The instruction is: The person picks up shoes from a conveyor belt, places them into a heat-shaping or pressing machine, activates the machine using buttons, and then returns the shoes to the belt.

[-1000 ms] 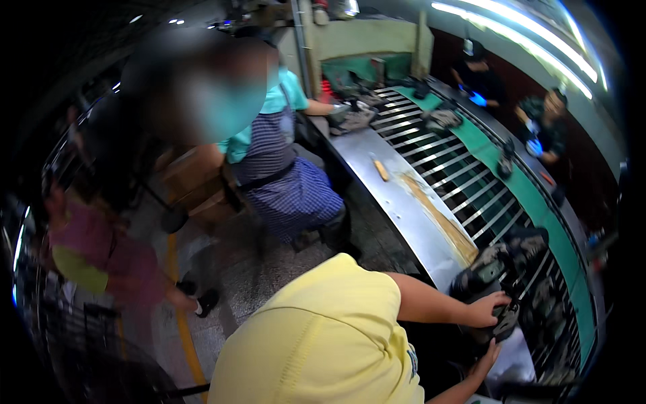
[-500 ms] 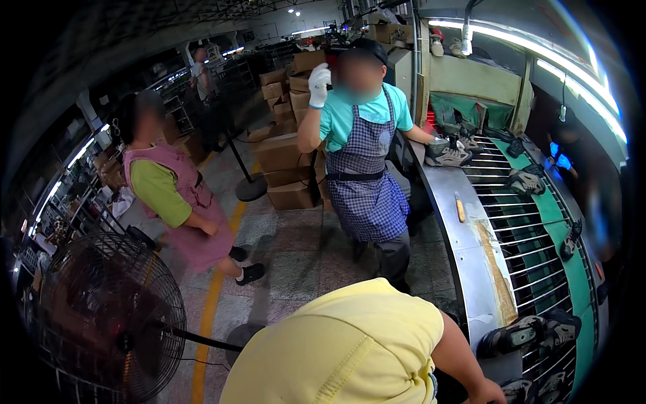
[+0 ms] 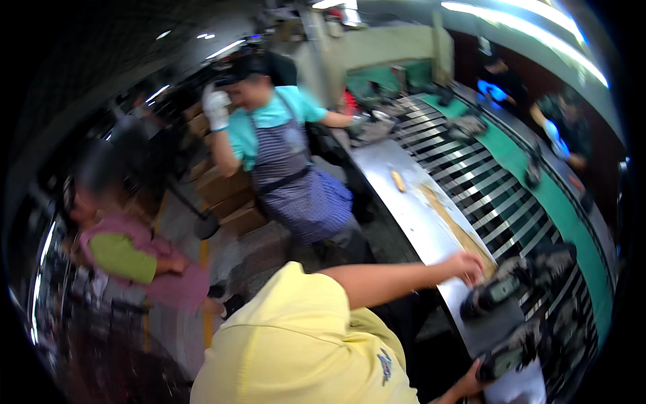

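Observation:
My left hand (image 3: 464, 268), at the end of a bare arm from a yellow sleeve, hovers over the metal bench edge. Its fingers are curled; whatever they may hold cannot be made out. Close to its fingertips lies a dark shoe (image 3: 501, 289), sole end toward me, on the rack bars. Lower down, my right hand (image 3: 468, 382) grips the end of another dark shoe (image 3: 508, 357), its fingers partly hidden. More dark-grey shoes (image 3: 552, 262) crowd beside these two. Motion blurs much of the picture.
A rack of metal bars (image 3: 471, 175) runs beside a green belt (image 3: 531, 178) carrying shoes. On the metal bench (image 3: 393, 158) lies a wooden-handled tool (image 3: 398, 180). A co-worker in a checked apron (image 3: 289, 175) stands at the far end; another in pink (image 3: 168, 286) stands left.
My view has swung to the right. My left arm has risen and stretched out over the bench edge. My right hand has come into view on a shoe.

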Demonstrator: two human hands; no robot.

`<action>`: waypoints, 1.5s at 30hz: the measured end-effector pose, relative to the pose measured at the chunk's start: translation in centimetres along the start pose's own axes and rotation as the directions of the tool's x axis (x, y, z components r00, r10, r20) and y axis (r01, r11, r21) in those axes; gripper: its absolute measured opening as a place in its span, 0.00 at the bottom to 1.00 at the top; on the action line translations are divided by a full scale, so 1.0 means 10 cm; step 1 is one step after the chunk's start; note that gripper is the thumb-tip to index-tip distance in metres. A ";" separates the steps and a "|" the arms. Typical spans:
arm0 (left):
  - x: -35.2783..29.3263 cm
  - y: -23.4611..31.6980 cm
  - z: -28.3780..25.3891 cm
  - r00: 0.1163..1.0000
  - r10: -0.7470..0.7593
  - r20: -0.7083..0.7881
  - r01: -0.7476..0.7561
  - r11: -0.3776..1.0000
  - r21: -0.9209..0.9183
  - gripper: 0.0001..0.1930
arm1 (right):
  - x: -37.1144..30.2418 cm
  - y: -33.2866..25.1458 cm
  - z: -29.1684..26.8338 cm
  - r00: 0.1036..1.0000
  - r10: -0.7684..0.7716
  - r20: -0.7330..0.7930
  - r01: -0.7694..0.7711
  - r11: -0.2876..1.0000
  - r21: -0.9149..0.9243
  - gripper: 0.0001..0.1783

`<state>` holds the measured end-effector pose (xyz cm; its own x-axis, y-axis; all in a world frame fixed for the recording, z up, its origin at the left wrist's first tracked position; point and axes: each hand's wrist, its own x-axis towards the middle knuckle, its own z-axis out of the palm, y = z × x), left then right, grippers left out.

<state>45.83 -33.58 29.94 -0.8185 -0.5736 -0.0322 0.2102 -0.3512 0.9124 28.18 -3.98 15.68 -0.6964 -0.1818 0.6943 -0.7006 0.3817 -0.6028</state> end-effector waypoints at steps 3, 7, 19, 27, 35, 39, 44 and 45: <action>0.43 -0.15 -0.44 0.998 0.066 -0.016 -0.063 0.988 0.139 0.12 | -0.24 0.65 0.07 0.988 0.135 0.078 -0.110 0.959 -0.262 0.44; 1.20 -0.02 -0.43 0.993 -0.103 -0.051 0.102 0.995 -0.015 0.18 | -0.11 0.46 0.02 0.970 0.214 0.117 -0.228 0.967 0.114 0.50; 4.41 -0.96 0.54 0.878 -0.433 0.205 0.342 0.866 0.364 0.30 | -0.12 0.35 -0.08 0.905 0.316 0.283 -0.387 0.888 0.247 0.57; 4.98 -1.43 0.72 0.840 -0.503 0.204 0.273 0.715 0.643 0.47 | 0.54 -0.12 0.15 0.807 0.497 0.320 -0.589 0.725 0.358 0.36; 4.75 -1.30 1.10 0.854 -0.468 0.226 0.357 0.845 0.398 0.45 | 0.54 0.22 0.06 0.907 0.288 0.305 -0.343 0.928 0.142 0.58; 4.56 -1.20 1.07 0.848 -0.494 0.190 0.433 0.854 0.290 0.43 | 0.87 0.26 0.19 0.921 0.228 0.318 -0.265 0.961 0.080 0.59; 4.02 -0.78 0.91 0.705 -0.608 0.365 0.640 0.767 0.044 0.26 | 1.10 0.42 0.38 0.932 0.185 0.312 -0.205 0.978 0.034 0.59; 3.86 -0.66 0.86 0.713 -0.591 0.378 0.647 0.762 -0.029 0.26 | 1.16 0.44 0.44 0.932 0.192 0.309 -0.215 0.976 0.043 0.59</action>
<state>8.22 -47.08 26.20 -0.9096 0.0784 -0.4080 -0.3540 -0.6603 0.6623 16.38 -8.42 19.34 -0.8312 -0.3759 0.4097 -0.5404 0.3726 -0.7544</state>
